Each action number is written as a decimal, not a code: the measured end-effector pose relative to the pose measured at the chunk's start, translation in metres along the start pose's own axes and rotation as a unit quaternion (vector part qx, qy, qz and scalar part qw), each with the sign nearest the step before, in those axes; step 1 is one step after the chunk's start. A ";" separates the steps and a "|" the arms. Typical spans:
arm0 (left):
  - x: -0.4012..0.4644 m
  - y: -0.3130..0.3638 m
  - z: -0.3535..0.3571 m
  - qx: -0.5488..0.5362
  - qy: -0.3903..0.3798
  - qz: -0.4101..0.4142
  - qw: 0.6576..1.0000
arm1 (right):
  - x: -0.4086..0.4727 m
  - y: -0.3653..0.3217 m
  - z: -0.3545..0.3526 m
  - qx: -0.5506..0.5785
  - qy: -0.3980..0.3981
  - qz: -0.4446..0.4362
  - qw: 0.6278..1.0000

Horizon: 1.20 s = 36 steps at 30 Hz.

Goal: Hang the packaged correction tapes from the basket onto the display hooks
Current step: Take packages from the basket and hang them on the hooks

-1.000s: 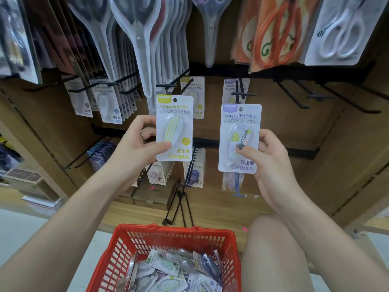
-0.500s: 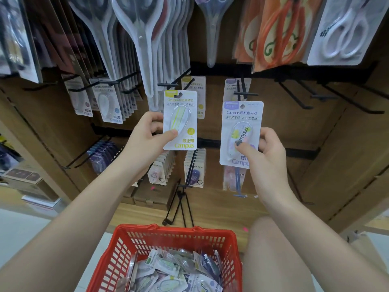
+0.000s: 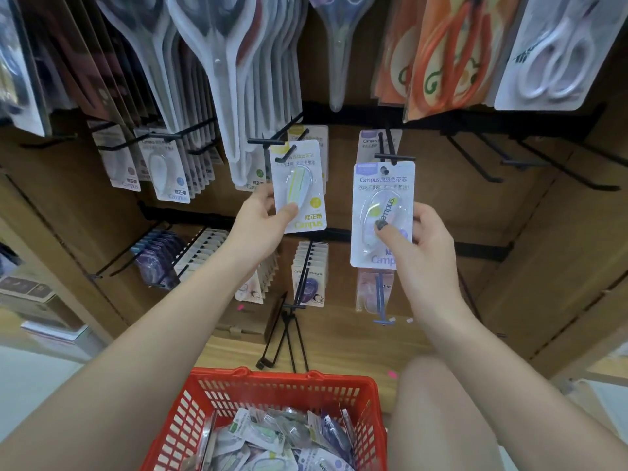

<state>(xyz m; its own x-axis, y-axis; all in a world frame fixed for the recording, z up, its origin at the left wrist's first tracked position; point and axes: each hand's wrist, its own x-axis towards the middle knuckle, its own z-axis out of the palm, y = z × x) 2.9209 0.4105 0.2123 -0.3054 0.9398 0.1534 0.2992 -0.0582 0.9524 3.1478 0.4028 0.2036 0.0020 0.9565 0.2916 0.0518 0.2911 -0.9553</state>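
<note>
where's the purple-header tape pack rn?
Head view, right of centre: the purple-topped carded correction tape pack is in the right hand, its hang hole just below the black display hook.

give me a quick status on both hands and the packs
Left hand holds yellow pack at its hook. Right hand holds purple pack, hole just under its hook. Nothing blocking either.

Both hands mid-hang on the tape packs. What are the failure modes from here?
1. The left hand holds the yellow pack tilted at its hook; the hole may miss.
2. The right hand grips the purple pack low, so its top could swing off the right hook.
</note>
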 end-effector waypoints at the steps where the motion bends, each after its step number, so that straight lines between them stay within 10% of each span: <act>1: 0.002 -0.002 0.002 -0.001 0.000 -0.002 1.000 | 0.007 0.003 0.001 0.000 0.004 0.015 1.000; 13: 0.069 -0.019 0.021 0.069 0.034 -0.014 0.997 | 0.118 0.029 0.030 0.050 0.015 0.137 0.989; 29: 0.094 -0.032 0.037 0.113 0.013 -0.072 0.991 | 0.132 0.050 0.027 -0.211 0.009 0.156 0.965; 36: -0.008 -0.086 0.009 0.163 0.018 -0.054 0.985 | 0.008 0.060 0.042 -0.233 0.029 -0.026 0.972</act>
<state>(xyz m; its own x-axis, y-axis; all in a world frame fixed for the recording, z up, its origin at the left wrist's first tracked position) 2.9059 0.4111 0.1266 -0.3820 0.9214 0.0714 0.5359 0.1579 0.8294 3.1089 0.4287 0.1463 0.0436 0.9341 0.3543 0.4992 0.2868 -0.8177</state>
